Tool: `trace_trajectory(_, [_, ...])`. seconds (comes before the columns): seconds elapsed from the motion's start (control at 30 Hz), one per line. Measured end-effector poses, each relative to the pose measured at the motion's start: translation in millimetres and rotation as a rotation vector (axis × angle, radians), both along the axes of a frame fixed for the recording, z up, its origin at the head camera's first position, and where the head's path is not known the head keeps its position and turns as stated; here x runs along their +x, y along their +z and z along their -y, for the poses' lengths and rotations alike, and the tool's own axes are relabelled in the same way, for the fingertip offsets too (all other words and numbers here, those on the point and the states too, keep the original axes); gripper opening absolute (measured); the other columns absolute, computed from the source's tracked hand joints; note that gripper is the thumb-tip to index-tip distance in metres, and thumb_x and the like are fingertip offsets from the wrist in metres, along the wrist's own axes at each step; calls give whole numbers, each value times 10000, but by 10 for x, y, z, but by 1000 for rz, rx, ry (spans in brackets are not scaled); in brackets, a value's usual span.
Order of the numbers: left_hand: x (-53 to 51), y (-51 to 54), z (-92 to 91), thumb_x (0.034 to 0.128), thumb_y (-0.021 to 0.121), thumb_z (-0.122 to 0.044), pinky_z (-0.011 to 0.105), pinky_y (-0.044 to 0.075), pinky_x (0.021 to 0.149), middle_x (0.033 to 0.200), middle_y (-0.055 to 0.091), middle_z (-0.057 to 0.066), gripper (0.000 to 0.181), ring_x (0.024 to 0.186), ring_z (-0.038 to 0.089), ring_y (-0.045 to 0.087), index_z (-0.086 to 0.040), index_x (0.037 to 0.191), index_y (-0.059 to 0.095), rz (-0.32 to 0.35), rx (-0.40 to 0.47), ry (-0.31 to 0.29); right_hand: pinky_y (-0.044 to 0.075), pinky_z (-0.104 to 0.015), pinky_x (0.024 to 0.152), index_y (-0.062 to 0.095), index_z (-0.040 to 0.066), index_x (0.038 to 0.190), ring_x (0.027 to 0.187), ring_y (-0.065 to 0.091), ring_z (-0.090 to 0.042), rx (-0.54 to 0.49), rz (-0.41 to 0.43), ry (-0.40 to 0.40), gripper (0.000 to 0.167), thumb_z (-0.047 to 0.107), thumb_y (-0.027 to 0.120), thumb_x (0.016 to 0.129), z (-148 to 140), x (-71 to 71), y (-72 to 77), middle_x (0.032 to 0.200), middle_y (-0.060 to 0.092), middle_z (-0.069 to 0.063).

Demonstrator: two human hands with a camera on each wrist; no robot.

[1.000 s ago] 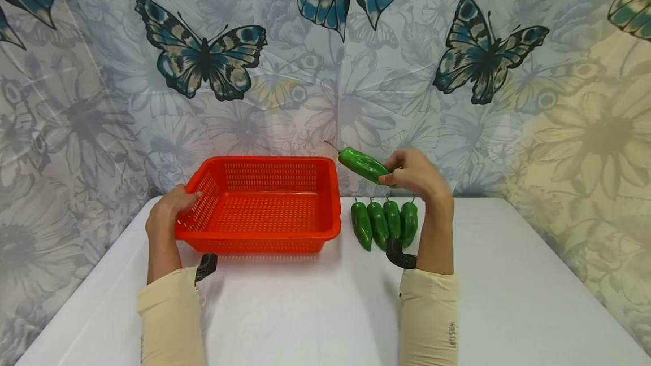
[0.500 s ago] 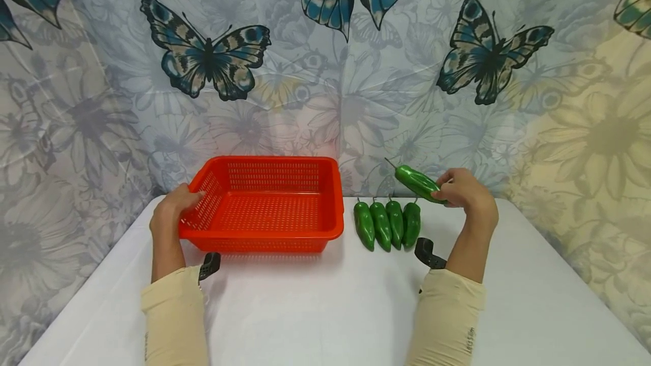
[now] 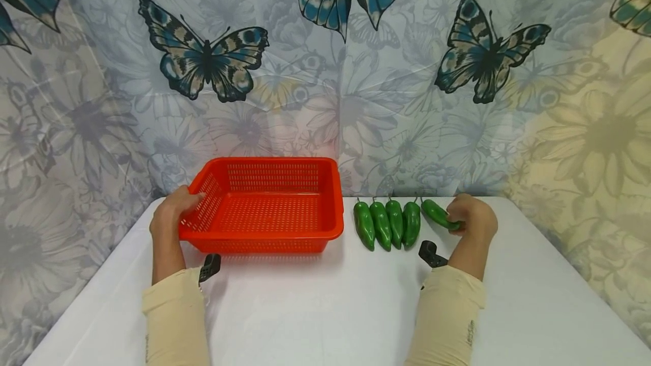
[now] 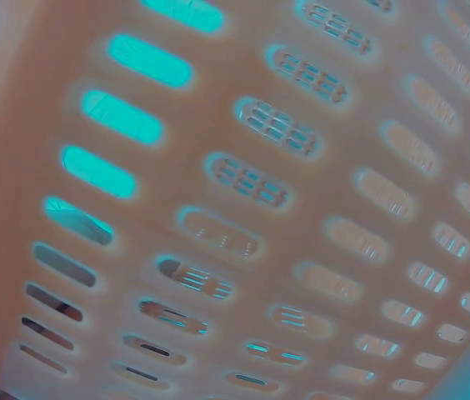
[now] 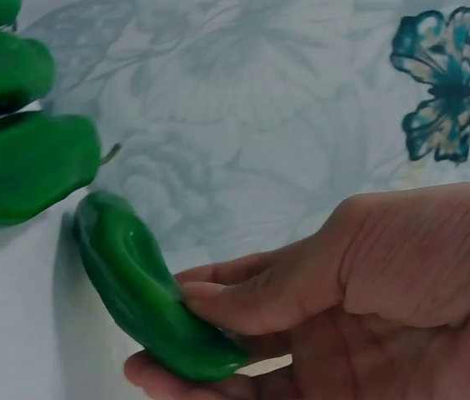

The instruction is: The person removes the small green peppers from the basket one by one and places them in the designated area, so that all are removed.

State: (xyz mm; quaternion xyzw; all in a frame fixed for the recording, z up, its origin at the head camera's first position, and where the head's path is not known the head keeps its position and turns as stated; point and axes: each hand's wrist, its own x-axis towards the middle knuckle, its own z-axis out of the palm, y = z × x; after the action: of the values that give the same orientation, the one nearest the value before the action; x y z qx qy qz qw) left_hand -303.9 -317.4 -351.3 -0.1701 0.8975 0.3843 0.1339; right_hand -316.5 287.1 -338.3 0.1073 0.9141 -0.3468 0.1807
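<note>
In the head view my left hand grips the left side of the red perforated basket, thumb over its rim. The left wrist view is filled by the slotted basket wall in odd colours, hiding the fingers. Over at the table's far right, my right hand pinches a green chili pepper by its lower end. That pepper slants, its stem end towards a row of several similar green chili peppers. Close up, thumb and fingers of the right hand hold the pepper's tip.
The basket stands left of the pepper row on a white-covered table. Behind the table's far edge hangs a patterned cloth with butterflies and flowers. Dark wrist cameras jut inward from both wrists.
My right hand has carried the pepper rightward past the row, then lowered it to about table level beside the last one. The left hand and basket have stayed in place.
</note>
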Motion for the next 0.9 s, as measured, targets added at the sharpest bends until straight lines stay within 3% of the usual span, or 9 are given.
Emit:
trace_trajectory(0.07, [1,-1,-1,1100,402,-375,459,665,841,1315,508,299,703,1072,366,670,69,1589,161,0,10,2,618,-229,679,531,-7,957,652,690,-110,-1,42,18,59,1,483,924,-4,-22,-34,889,566,-96])
trace_trajectory(0.13, [5,-1,-5,1099,406,-378,459,666,832,1313,511,300,706,1062,364,675,68,1589,161,-4,11,4,611,-239,695,553,-3,967,687,707,-125,8,76,45,63,47,529,937,-11,-40,-60,890,649,-130])
trace_trajectory(0.3, [6,-4,-9,1100,406,-382,444,669,809,1295,515,294,714,1034,349,683,69,1593,155,-6,5,7,578,-261,707,550,-81,1264,751,708,-159,56,118,80,406,169,620,952,-13,-73,-93,914,767,-137])
trace_trajectory(0.5, [6,1,-28,1100,410,-389,451,670,805,1331,516,303,712,1052,365,691,59,1596,165,-2,4,25,523,-268,677,523,-81,1373,725,643,-153,105,95,57,532,256,644,979,0,-118,-131,796,731,-67])
trace_trajectory(0.67, [3,1,-33,1101,410,-381,451,670,798,1323,523,305,698,1035,359,697,59,1591,179,-3,7,29,520,-278,707,237,-36,1599,778,651,-170,90,79,53,778,211,661,995,17,-178,-185,859,699,-81])
trace_trajectory(0.9, [13,-7,-33,1099,414,-382,458,669,807,1335,522,309,700,1039,367,703,60,1589,180,-12,16,30,526,-263,683,335,-75,1550,742,627,-157,122,95,117,716,143,700,974,50,-217,-197,813,677,-53])
